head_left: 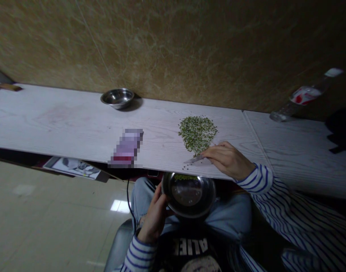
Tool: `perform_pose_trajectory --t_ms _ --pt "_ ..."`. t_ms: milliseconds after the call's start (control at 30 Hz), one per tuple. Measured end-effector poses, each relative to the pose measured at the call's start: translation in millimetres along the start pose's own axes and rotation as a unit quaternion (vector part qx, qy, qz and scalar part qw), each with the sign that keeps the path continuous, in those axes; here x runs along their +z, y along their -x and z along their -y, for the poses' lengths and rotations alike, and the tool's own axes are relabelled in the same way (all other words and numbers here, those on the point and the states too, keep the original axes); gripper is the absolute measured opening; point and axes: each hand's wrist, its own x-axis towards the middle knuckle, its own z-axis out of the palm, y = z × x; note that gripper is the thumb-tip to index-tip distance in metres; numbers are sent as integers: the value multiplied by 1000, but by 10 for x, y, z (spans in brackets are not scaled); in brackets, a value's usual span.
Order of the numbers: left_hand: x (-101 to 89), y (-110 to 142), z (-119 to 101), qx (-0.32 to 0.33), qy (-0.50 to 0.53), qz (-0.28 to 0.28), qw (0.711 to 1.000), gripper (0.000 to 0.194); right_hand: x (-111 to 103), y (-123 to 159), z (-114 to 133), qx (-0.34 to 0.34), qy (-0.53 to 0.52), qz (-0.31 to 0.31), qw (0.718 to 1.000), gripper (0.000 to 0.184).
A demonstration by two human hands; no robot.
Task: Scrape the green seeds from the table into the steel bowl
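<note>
Seen from my remote seat, the left hand (pixel 156 212) comes nearest, on the near side of the pile (pixel 197 131) and lower than it; its fingers pinch the left rim of the large bowl (pixel 186 194). Green shows at this bowl's far wall, grains or reflection, I cannot tell which. The right hand (pixel 229 158), at the near right of the pile, pinches a blade (pixel 193 159) between its fingers, tip leftward; a few grains (pixel 185 167) lie stray just nearer than the pile. I judge the step to be drawing grains bowlward: I would keep the blade low, strokes short, and the rim tucked close beneath.

The pile lies on the tabletop (pixel 158 121). Left of it is a blurred phone (pixel 127 147), if phone it is; farther left and beyond, the small bowl (pixel 117 99); right and beyond, the bottle (pixel 300 98).

I count two bowls, one blade, one phone, one bottle, one pile; its grains are beyond counting.
</note>
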Motion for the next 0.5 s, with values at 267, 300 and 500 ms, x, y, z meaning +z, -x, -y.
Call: perform_pose_trajectory --t_ms 267,300,500 --pt "-26 -19 9 3 -21 -12 1000 75 -18 281 301 120 50 -89 988 19" --pt "-30 -21 12 2 -21 -13 1000 75 -15 295 326 128 52 -89 986 20" --pt "-34 -19 19 -2 -13 -13 1000 75 4 329 348 141 59 -72 986 24"
